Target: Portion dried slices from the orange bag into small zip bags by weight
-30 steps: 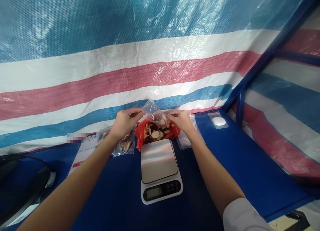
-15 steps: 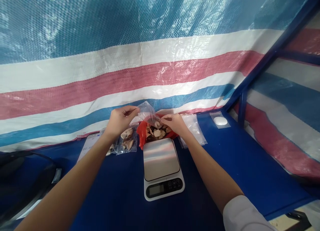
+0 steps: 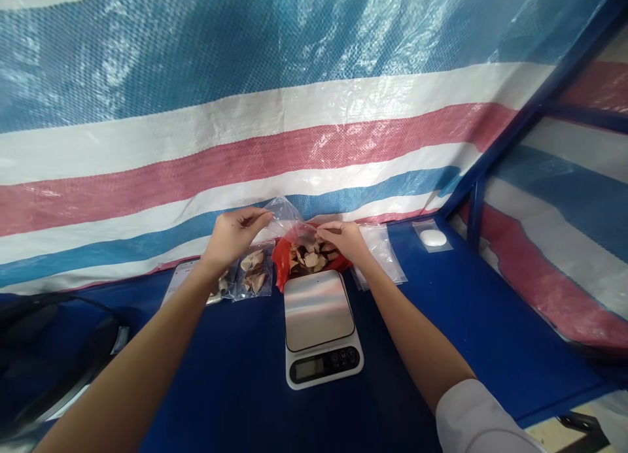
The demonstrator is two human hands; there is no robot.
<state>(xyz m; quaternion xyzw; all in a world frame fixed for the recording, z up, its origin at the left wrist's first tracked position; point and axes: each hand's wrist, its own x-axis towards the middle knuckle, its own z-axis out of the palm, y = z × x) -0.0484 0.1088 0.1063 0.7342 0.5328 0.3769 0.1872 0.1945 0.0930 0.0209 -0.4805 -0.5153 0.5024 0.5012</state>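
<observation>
Left hand pinches clear bag by edge; right hand pinches other side, near red bag. Clear bag looks light, floppy, maybe slippery; best held by rim.

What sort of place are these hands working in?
Probably a makeshift stall or booth, though its surroundings are hidden: striped plastic sheeting covers a blue frame, and a blue table holds a digital scale and a red bag.
</observation>
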